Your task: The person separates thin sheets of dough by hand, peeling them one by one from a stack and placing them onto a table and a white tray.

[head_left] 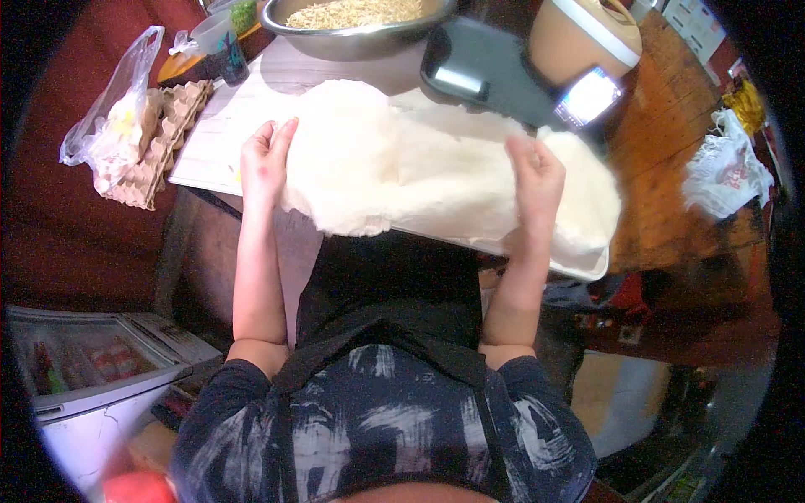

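A large, thin, whitish dough sheet [453,159] is spread across a white board [201,172], with uneven, wavy edges. At its left edge my left hand [267,159] is closed, thumb and fingers pinched together at the dough. Toward the right side, my right hand [537,172] is also closed on the dough, its fingers slightly blurred. Part of the sheet bunches into a thicker mound to the right of that hand. Exactly how much dough each hand pinches is hidden by the fingers.
Behind the dough stand a metal bowl [335,38] of pale shreds, a black flat device [495,63] and a beige lidded container [579,42]. A lit phone [589,96] leans there. An egg carton [178,117] lies left; a white plastic bag [729,172] lies right.
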{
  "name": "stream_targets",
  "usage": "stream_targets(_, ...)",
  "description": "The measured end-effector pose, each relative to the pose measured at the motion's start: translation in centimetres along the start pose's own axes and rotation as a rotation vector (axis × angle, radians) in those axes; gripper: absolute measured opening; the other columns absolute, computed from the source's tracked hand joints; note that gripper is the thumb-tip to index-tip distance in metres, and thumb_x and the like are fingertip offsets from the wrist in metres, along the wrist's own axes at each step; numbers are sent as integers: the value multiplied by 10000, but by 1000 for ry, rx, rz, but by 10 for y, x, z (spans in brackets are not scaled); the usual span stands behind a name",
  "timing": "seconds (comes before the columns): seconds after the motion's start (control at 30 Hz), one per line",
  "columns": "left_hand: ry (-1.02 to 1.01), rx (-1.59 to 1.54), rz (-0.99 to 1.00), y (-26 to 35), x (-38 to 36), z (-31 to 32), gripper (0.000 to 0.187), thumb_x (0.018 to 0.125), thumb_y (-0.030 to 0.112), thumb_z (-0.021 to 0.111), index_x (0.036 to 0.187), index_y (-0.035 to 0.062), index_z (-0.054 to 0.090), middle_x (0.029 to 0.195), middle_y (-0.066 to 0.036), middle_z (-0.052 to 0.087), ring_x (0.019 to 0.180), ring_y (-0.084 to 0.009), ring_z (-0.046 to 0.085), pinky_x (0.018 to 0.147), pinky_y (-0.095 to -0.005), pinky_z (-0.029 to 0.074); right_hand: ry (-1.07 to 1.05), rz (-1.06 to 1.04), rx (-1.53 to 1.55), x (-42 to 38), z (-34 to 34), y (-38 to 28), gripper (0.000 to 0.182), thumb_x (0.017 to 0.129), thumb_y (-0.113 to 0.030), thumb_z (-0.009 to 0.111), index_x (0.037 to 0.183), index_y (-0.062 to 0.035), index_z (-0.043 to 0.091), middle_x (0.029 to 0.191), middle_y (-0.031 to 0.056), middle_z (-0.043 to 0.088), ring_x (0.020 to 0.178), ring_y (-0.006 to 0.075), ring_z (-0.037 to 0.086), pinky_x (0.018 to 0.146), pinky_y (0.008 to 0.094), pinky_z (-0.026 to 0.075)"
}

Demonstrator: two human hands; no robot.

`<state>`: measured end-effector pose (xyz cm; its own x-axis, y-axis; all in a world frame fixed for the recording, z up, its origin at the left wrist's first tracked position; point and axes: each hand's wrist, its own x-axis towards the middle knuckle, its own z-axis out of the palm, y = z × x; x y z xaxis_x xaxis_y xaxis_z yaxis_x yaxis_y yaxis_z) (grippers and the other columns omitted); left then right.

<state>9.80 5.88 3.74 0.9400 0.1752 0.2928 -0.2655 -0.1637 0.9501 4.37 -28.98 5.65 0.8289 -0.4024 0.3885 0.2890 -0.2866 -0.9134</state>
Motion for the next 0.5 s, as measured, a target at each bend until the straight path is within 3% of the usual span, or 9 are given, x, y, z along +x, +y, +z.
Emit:
stream_targets(0.3, -36, -46, 23, -9, 24, 11, 244, 938, 212, 639, 864, -21, 644, 703, 47, 575, 632, -11, 438, 551, -198, 354, 94, 35, 3, 2, -30, -1, 211, 880, -186, 714, 813, 7, 662, 708, -56, 565, 657, 25, 436, 571, 196, 354)
stream_targets(0.5, -54, -24, -4, -22, 29, 14, 342, 926, 234, 654, 1028, -92, 648, 871, -64, 689, 780, -69, 582, 691, -221, 462, 167, 30, -10, 0, -44, -4, 212, 888, -166, 700, 795, 13, 637, 717, -41, 567, 661, 37, 445, 584, 204, 362)
